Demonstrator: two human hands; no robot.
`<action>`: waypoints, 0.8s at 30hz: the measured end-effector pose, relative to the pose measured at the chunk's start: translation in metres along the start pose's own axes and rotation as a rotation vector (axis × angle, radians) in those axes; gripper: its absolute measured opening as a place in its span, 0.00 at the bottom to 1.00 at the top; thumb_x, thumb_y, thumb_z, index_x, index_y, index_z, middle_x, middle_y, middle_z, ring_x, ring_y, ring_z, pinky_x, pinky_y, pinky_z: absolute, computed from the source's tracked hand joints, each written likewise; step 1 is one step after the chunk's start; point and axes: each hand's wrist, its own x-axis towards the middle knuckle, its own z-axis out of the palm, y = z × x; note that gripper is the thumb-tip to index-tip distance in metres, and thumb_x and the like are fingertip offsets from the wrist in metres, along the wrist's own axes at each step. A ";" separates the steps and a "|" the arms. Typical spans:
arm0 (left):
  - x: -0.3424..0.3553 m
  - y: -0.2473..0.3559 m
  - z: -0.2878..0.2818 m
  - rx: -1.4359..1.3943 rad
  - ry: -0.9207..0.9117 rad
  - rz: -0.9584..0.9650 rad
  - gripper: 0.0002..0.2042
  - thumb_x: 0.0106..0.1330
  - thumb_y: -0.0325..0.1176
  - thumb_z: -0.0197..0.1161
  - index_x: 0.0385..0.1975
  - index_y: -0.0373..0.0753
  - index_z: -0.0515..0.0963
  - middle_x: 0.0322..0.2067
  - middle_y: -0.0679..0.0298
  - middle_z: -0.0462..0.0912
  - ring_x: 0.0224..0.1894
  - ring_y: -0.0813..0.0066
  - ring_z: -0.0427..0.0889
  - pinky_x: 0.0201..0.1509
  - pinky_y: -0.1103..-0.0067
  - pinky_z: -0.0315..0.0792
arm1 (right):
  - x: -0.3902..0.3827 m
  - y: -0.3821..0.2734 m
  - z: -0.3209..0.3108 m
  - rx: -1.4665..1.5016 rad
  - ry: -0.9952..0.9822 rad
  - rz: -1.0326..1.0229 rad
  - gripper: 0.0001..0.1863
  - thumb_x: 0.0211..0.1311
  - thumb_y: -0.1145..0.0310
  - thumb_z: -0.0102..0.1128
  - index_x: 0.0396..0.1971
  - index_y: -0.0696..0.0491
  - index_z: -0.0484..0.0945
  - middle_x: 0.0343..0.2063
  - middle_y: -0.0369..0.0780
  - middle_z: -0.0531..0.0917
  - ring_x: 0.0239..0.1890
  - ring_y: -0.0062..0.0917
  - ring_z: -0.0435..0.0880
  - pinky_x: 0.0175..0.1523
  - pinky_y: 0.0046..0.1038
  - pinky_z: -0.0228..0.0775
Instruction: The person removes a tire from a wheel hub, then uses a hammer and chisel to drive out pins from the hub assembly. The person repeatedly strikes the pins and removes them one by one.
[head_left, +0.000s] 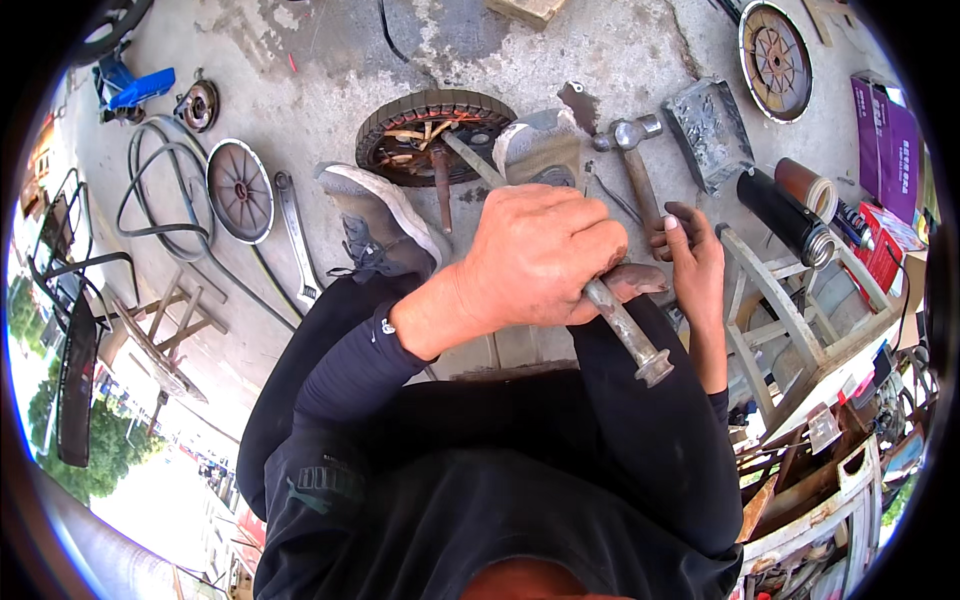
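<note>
My left hand (545, 250) is closed round a long steel bar (628, 332) with a collared, battered end, like a chisel or punch. Its narrower far part slants past my knuckles to a small wheel with a black tyre (385, 125), lying flat between my shoes. Orange-brown strips and a rusty rod (441, 185) show at the wheel's inside. On the right, the fingers of my right hand (697, 262) curl at the lower end of the wooden handle of a hammer (636, 165). Whether the hammer rests on the floor is hard to tell.
Left of my shoes lie an adjustable wrench (295, 235), a round wheel cover (240, 190) and a looped hose (133, 190). To the right are a dark metal tray (708, 135), a black flask (785, 217), a wooden stool (800, 350) and a purple box (885, 145).
</note>
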 end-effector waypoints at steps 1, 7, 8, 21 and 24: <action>0.001 -0.001 0.000 -0.006 0.013 0.011 0.18 0.41 0.41 0.77 0.20 0.43 0.71 0.18 0.68 0.69 0.20 0.66 0.75 0.22 0.72 0.69 | 0.001 0.003 0.000 0.002 0.006 0.023 0.18 0.74 0.64 0.58 0.53 0.63 0.77 0.35 0.43 0.87 0.33 0.19 0.84 0.38 0.24 0.75; 0.013 -0.008 0.009 -0.005 0.177 0.052 0.18 0.48 0.38 0.77 0.17 0.41 0.70 0.14 0.66 0.65 0.15 0.67 0.69 0.18 0.74 0.60 | 0.005 0.012 0.000 -0.019 0.021 0.011 0.18 0.74 0.64 0.58 0.53 0.64 0.77 0.35 0.43 0.87 0.33 0.19 0.84 0.39 0.24 0.75; 0.015 -0.011 0.009 0.015 0.195 0.074 0.17 0.52 0.37 0.75 0.17 0.40 0.70 0.14 0.65 0.65 0.14 0.66 0.68 0.17 0.74 0.60 | 0.005 0.013 0.001 -0.021 0.022 0.010 0.18 0.74 0.64 0.58 0.53 0.64 0.77 0.35 0.43 0.87 0.33 0.19 0.84 0.39 0.24 0.75; 0.037 -0.041 0.028 0.186 0.411 -0.206 0.16 0.59 0.39 0.72 0.15 0.39 0.76 0.13 0.60 0.75 0.17 0.57 0.77 0.19 0.68 0.65 | 0.042 0.073 0.028 -0.605 0.199 -0.162 0.23 0.69 0.62 0.61 0.55 0.64 0.74 0.51 0.55 0.80 0.53 0.48 0.80 0.56 0.43 0.73; 0.034 -0.042 0.027 0.217 0.486 -0.209 0.16 0.61 0.37 0.72 0.15 0.38 0.76 0.13 0.60 0.75 0.16 0.56 0.76 0.18 0.69 0.65 | 0.051 0.088 0.042 -0.683 0.135 -0.163 0.26 0.68 0.61 0.62 0.57 0.64 0.71 0.51 0.55 0.79 0.54 0.51 0.78 0.59 0.45 0.72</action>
